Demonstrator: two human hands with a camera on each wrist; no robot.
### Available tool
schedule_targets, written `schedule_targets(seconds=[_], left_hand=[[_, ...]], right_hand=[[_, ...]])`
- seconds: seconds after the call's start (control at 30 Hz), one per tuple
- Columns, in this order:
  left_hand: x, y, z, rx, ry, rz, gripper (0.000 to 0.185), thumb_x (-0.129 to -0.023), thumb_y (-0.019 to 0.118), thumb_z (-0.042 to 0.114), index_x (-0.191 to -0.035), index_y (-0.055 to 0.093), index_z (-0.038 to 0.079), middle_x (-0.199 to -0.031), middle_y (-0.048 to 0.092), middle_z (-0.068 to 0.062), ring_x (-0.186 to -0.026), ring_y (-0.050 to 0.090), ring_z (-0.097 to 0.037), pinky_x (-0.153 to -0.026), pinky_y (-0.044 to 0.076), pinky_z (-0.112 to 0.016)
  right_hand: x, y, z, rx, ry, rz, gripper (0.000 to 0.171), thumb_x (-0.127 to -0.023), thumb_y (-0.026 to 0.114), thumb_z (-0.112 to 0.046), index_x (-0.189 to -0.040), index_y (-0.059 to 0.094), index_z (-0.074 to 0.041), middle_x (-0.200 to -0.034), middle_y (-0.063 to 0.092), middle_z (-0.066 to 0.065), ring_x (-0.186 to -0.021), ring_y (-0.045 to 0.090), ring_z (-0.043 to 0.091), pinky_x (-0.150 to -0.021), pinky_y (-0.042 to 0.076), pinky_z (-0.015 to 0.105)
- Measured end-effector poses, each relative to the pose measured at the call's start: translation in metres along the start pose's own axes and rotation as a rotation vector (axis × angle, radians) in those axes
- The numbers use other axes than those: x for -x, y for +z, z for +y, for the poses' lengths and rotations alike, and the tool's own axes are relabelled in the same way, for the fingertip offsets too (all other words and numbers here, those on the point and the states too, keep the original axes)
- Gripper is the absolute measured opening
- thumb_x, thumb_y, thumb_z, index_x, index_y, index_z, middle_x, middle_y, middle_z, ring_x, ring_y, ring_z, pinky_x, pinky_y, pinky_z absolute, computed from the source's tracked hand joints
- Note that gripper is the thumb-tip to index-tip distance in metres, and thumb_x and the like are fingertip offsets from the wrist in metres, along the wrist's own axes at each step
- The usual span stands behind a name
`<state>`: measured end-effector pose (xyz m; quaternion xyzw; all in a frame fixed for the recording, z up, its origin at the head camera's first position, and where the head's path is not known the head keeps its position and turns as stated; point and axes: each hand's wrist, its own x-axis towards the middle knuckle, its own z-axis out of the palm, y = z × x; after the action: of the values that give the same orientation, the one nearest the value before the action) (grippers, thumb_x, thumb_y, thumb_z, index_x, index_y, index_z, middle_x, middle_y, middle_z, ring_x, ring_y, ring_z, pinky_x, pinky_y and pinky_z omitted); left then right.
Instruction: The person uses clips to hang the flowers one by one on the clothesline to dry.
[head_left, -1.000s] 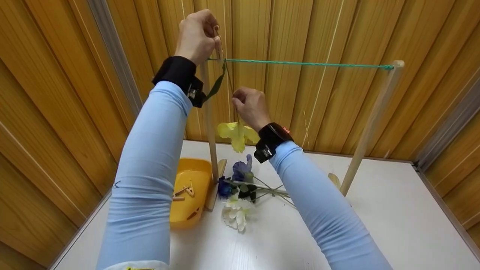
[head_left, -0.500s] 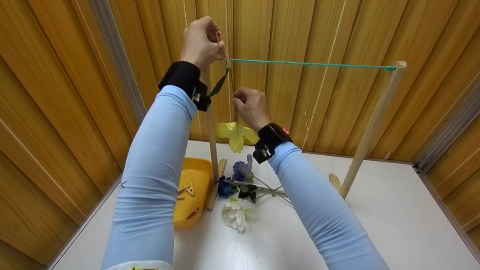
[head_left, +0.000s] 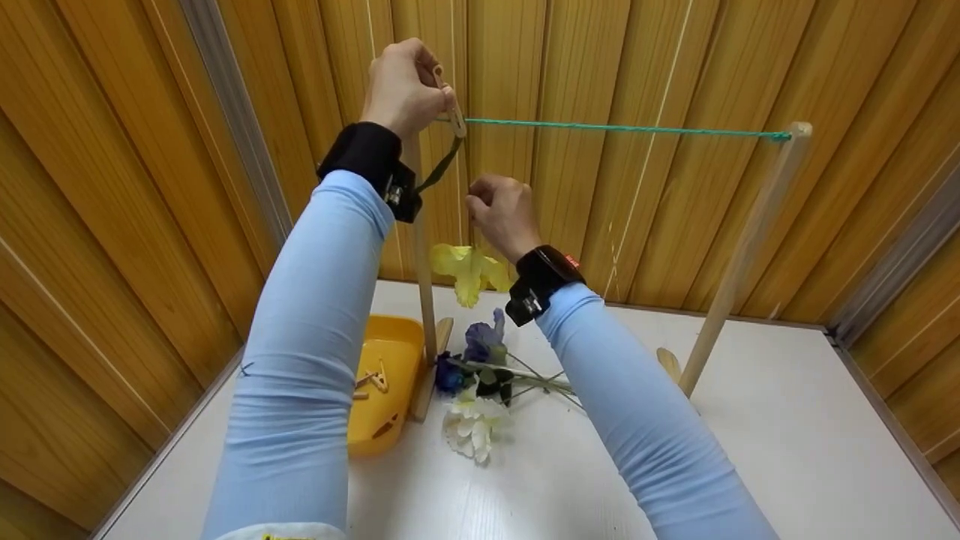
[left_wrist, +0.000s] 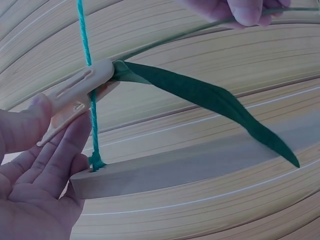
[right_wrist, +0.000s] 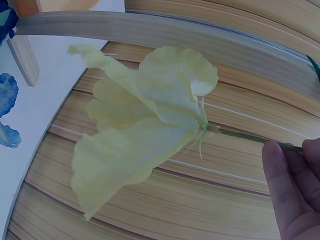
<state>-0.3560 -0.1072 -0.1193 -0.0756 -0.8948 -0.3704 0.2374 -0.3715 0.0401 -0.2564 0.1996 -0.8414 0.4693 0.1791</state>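
A smooth white worktop (head_left: 810,442); the right blue sleeve (head_left: 645,420) hides part of the loose stems (head_left: 547,383). Twisted green cord (head_left: 600,126) spans wooden posts (head_left: 739,274). Below, the right hand (head_left: 508,214) pinches a head-down, ruffled yellow flower (right_wrist: 145,105) by its stalk (right_wrist: 242,135); the left hand (head_left: 401,84) pinches a slotted clothespin (left_wrist: 99,73) across the cord.

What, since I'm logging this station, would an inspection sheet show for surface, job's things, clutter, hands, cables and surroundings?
Surface: white table, partly hidden by the sleeves.
Job's things: yellow flower, hanging head down; clothespin astride the green cord, its tip at the stem.
Clutter: blue flower, purple flower and white flower, lying close together; orange tray, holding more clothespins.
Hands: left hand pinches the clothespin; right hand pinches the stem.
Cables: nothing seen.
Surroundings: wood-look wall; wooden posts at the cord's ends.
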Motion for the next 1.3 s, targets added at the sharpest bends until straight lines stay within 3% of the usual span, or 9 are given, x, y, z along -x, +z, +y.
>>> schedule_targets(seconds=[0.3,0.5,0.63,1.03,1.3], left_hand=[[0.001,-0.001,-0.001,0.005,0.010,-0.072,0.038,-0.099,0.066,0.017,-0.134,0.058,0.004,-0.113,0.059,-0.003,-0.099,0.054,-0.014,-0.083,0.049,-0.025],[0.002,-0.002,-0.004,0.007,0.008,-0.126,0.044,-0.100,0.065,0.021,-0.140,0.054,0.006,-0.130,0.063,-0.010,-0.113,0.060,-0.020,-0.091,0.052,-0.027],[0.003,-0.002,-0.004,0.035,0.034,-0.138,0.045,-0.101,0.065,0.019,-0.141,0.053,0.003,-0.133,0.062,-0.013,-0.117,0.061,-0.024,-0.095,0.052,-0.029],[0.008,-0.003,-0.005,0.067,0.084,-0.113,0.046,-0.101,0.067,0.018,-0.140,0.053,0.000,-0.130,0.065,-0.015,-0.117,0.062,-0.025,-0.097,0.052,-0.031],[0.016,-0.010,-0.008,0.048,0.083,-0.089,0.049,-0.104,0.063,0.026,-0.145,0.051,0.004,-0.145,0.055,-0.012,-0.132,0.053,-0.022,-0.109,0.043,-0.027]], right_hand=[[-0.001,-0.003,0.003,0.041,-0.011,0.011,0.011,-0.098,0.064,-0.001,-0.101,0.073,0.005,-0.098,0.073,0.019,-0.086,0.066,0.025,-0.076,0.054,0.032],[-0.001,-0.004,0.006,0.065,0.007,-0.041,0.013,-0.099,0.063,-0.001,-0.106,0.072,0.004,-0.102,0.073,0.019,-0.091,0.067,0.027,-0.081,0.056,0.035],[0.000,-0.007,0.006,0.080,0.004,-0.080,0.015,-0.100,0.062,-0.004,-0.110,0.071,0.004,-0.106,0.073,0.019,-0.095,0.068,0.029,-0.084,0.057,0.036],[0.006,-0.019,0.006,0.078,-0.048,-0.118,0.018,-0.100,0.063,-0.009,-0.111,0.071,0.003,-0.105,0.074,0.017,-0.096,0.069,0.028,-0.087,0.057,0.037],[0.019,-0.035,0.016,0.107,-0.093,-0.136,0.019,-0.101,0.062,-0.010,-0.112,0.070,0.005,-0.106,0.073,0.019,-0.096,0.068,0.030,-0.087,0.057,0.040]])
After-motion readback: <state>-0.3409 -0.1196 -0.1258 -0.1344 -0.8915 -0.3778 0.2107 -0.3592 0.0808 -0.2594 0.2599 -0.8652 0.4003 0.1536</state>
